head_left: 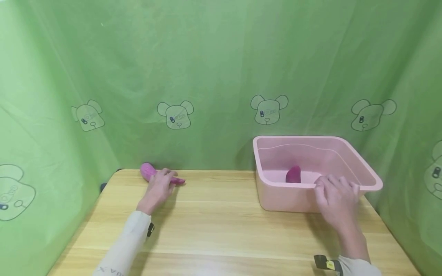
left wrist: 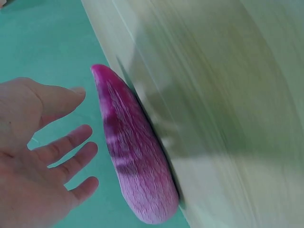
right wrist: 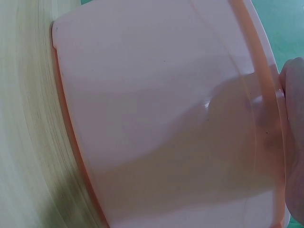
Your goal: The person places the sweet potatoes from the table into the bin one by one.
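A purple-pink sweet potato (head_left: 147,171) with a ridged skin and one tapered end lies near the table's far left edge. Over its middle reaches my left hand (head_left: 159,189). In the left wrist view the fingers (left wrist: 84,154) and thumb are spread beside the sweet potato (left wrist: 137,156), with a gap between them and its skin. My right hand (head_left: 338,199) grips the near rim of a pink plastic bin (head_left: 286,197), fingers hooked over the edge. Inside the bin stands a second magenta piece (head_left: 294,174), its lower part hidden by the near wall.
The bin stands at the right rear of the wood-grain table (head_left: 214,230). Green curtains (head_left: 221,69) with bear-head prints hang close behind the table and on both sides.
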### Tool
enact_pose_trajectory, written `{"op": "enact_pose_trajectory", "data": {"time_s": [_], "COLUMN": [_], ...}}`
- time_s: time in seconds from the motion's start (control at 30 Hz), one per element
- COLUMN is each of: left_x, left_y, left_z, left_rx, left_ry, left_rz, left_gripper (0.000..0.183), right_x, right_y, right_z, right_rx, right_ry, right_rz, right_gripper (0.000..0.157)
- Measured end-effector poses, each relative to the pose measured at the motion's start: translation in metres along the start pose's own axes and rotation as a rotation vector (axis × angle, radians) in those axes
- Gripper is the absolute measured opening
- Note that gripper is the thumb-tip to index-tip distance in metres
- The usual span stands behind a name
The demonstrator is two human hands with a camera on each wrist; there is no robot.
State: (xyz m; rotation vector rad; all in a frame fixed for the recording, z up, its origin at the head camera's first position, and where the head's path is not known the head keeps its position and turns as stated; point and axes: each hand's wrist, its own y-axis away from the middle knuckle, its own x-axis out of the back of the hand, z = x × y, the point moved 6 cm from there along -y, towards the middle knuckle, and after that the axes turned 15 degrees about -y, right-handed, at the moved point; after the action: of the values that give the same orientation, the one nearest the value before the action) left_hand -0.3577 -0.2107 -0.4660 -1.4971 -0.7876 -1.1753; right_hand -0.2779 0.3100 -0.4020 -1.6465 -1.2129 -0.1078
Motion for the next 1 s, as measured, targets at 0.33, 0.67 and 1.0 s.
{"op": "enact_pose_trajectory", "data": {"time_s": [0.33, 0.67, 1.0], "left_x": [0.003, 0.002, -0.002], "left_y": [0.000, -0.007, -0.009], "left_z": [-0.017, -0.041, -0.050], "left_rx": [-0.040, 0.003, -0.010], "left_ry": [-0.033, -0.066, -0.036], "left_rz": [-0.049, -0.118, -0.132], "left_gripper": [0.041, 0.057, 0.062], "right_x": [0.001, 0.000, 0.002], "right_y": [0.001, 0.002, 0.001], "right_z": [0.000, -0.001, -0.002], "right_rx": [0.022, 0.016, 0.024], "right_ry": [0.007, 0.010, 0.000], "right_rz": [0.012, 0.008, 0.016], "right_gripper": [0.024, 0.023, 0.023]}}
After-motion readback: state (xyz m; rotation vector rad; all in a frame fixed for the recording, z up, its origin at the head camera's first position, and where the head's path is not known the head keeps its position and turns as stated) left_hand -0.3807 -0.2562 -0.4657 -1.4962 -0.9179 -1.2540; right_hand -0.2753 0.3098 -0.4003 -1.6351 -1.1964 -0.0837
